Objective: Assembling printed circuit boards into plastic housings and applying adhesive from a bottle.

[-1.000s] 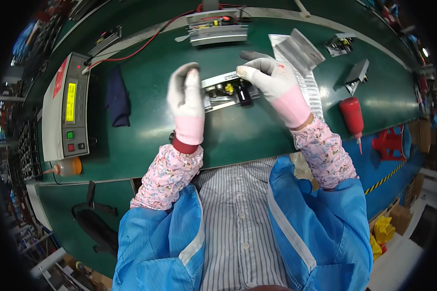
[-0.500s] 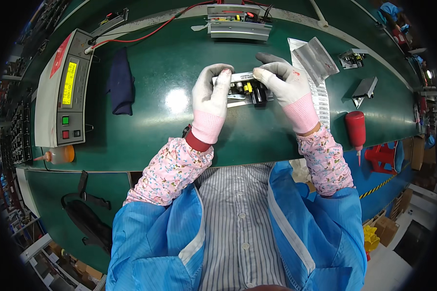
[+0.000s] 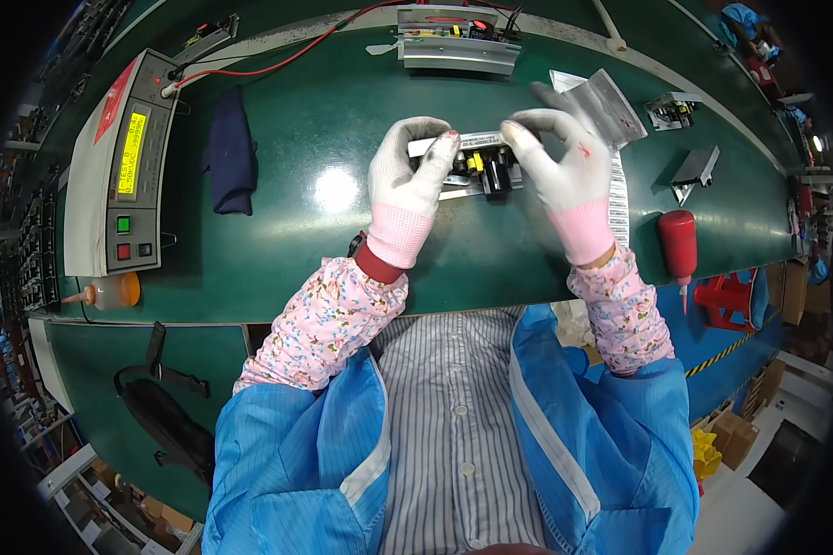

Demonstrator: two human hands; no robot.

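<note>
A small open-frame power supply unit (image 3: 496, 174), with a metal bracket, black capacitors and yellow parts, is held up over the green bench. Along its upper edge runs a white printed label (image 3: 479, 141). My left hand (image 3: 410, 171), in a white glove with a pink cuff, closes round the unit's left end, thumb near the label. On the other side my right hand (image 3: 565, 162), gloved the same way, has its thumb and a bent finger brought together at the label's right end. Its remaining fingers reach back toward a label sheet (image 3: 618, 199).
A tester (image 3: 120, 176) with a lit yellow display and a dark blue cloth (image 3: 230, 153) are on the left. Behind sits a metal fixture (image 3: 460, 55) with a red cable. Right are a bent metal cover (image 3: 609, 106), another unit (image 3: 674, 111), a bracket (image 3: 696, 171) and a red bottle (image 3: 677, 245).
My right hand has shifted slightly right along the label, baring more of its right end. My left hand stays on the unit. The tester's display reading has changed.
</note>
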